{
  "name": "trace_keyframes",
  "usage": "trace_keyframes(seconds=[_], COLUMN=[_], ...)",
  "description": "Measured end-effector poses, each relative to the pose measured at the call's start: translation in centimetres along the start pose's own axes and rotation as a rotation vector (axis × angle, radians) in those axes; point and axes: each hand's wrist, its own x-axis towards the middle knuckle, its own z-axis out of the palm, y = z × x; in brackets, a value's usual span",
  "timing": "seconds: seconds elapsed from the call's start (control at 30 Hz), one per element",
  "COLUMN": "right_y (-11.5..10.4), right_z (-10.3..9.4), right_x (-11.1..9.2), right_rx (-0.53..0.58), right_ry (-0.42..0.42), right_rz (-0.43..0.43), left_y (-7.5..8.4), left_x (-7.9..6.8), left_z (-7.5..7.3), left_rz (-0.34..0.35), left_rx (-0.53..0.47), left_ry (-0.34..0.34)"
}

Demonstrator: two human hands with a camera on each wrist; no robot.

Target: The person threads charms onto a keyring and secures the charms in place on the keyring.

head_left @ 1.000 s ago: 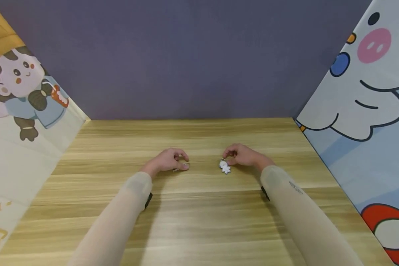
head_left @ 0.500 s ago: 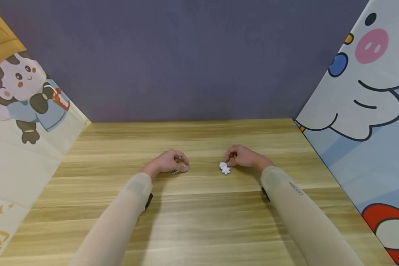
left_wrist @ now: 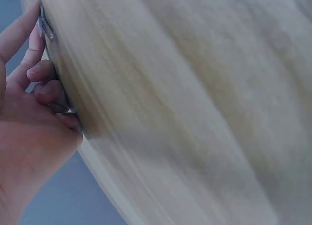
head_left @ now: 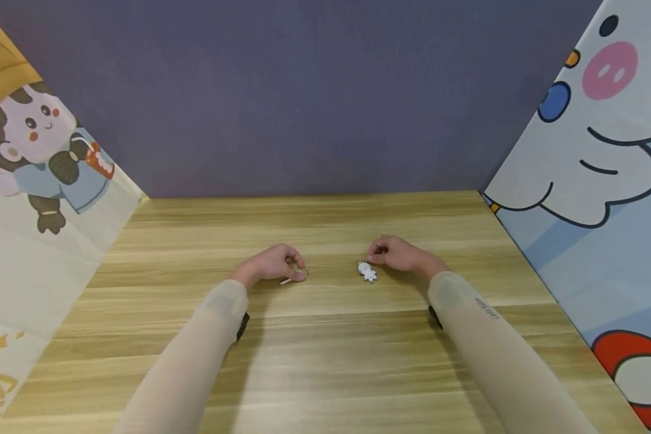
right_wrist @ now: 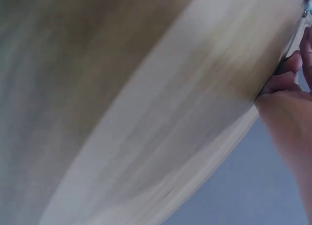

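Note:
In the head view my left hand (head_left: pixel 271 263) pinches a small metal ring with a short thin bar (head_left: pixel 286 281), possibly a key on a key ring, low over the wooden table. The left wrist view shows this metal piece (left_wrist: pixel 45 28) at the fingertips, too blurred to identify surely. To the right, a white figure-shaped charm (head_left: pixel 367 272) lies on or just above the wood. My right hand (head_left: pixel 396 253) pinches it at its top end, thumb and index finger together. Only a sliver of the charm shows at the right wrist view's upper edge.
A light wood-grain table (head_left: pixel 336 361) spreads under both hands. Behind it stands a plain dark grey-purple wall (head_left: pixel 314 102). Cartoon-printed panels flank it, one on the left (head_left: pixel 11 253) and one on the right (head_left: pixel 618 265).
My right thumb and index finger have drawn together at the charm's top, and the charm has turned slightly. More of the ring and bar shows at my left fingertips; the arms hardly moved.

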Motion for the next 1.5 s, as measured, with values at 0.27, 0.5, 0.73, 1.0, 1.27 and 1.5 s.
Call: trace_keyframes(seconds=[0.27, 0.5, 0.73, 1.0, 1.27, 1.5], right_y=[0.5, -0.2, -1.4, -2.3, -3.4, -5.2], right_z=[-0.1, -1.6, -2.4, -2.7, -2.9, -3.4], right_x=[-0.5, -0.9, -0.6, -0.1, -0.5, -1.1], right_rx=[0.018, 0.249, 0.399, 0.399, 0.394, 0.352], right_ry=[0.013, 0.046, 0.082, 0.110, 0.107, 0.111], right_rz=[-0.029, -0.037, -0.024, -0.035, -0.067, -0.096], left_y=[-0.3, -0.3, 0.0, 0.4, 0.9, 2.9], left_x=[0.2, 0.2, 0.1, -0.3, -0.3, -0.6], left_z=[0.1, -0.1, -0.2, -0.3, -0.3, -1.8], left_rz=[0.025, 0.056, 0.039, 0.026, 0.110, 0.196], left_rx=[-0.035, -0.020, 0.009, 0.056, 0.100, 0.081], left_ry=[-0.043, -0.014, -0.014, -0.048, 0.101, 0.255])
